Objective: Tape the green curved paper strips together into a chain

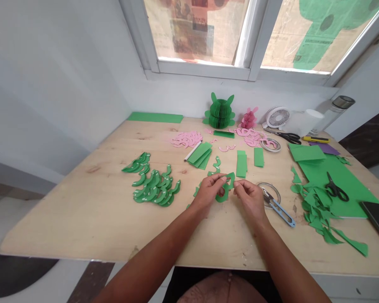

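Just above the table, a curved green paper cutout is pinched between my two hands. My left hand grips its left side with thumb and index finger. My right hand has closed fingertips on its right edge. Behind and partly under my left hand lie more curved green cutouts. Further left is a heap of curved green pieces with pale strips on them. Beside my right hand rest a blue snips-like cutter and a roll of tape.
Green paper scraps, black scissors and a phone lie at the right. Green rectangles and pink cutouts lie behind my hands. Against the wall stand a green honeycomb paper figure, a fan and a bottle.
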Demonstrator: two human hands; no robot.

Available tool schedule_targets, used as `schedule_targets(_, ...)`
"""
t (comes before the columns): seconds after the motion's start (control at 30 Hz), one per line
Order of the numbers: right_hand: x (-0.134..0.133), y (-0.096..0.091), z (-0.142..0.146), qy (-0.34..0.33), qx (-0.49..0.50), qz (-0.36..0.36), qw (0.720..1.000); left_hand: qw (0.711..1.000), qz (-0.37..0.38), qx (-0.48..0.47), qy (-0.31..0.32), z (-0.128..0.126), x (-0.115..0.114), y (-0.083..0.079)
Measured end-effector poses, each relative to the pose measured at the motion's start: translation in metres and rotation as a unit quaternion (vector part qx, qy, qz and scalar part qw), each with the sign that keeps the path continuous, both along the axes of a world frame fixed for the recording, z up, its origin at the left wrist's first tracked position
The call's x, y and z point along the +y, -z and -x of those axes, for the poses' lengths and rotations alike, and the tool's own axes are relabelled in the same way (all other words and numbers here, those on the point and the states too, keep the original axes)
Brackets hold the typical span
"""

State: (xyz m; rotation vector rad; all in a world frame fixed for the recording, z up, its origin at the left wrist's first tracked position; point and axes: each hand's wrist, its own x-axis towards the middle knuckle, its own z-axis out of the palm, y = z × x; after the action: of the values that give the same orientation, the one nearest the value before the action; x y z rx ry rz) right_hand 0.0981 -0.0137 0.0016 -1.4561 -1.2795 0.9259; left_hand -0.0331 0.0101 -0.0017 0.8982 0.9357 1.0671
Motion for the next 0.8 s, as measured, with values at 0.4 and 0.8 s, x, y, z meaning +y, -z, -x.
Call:
schedule_targets(0.4, 0.0009, 0.0015, -0.0009, 0.01, 0.024, -0.005, 1.0, 0.999, 0.025, -0.042, 0.012, 0.0003, -0.0024, 0.0017)
schedule_targets(0.8, -0.0001, -0.0006, -0.0001, -0.006, 0.047, -0.007, 0.999, 0.997, 0.032, -0.045, 0.054, 0.0, -0.006, -0.0005)
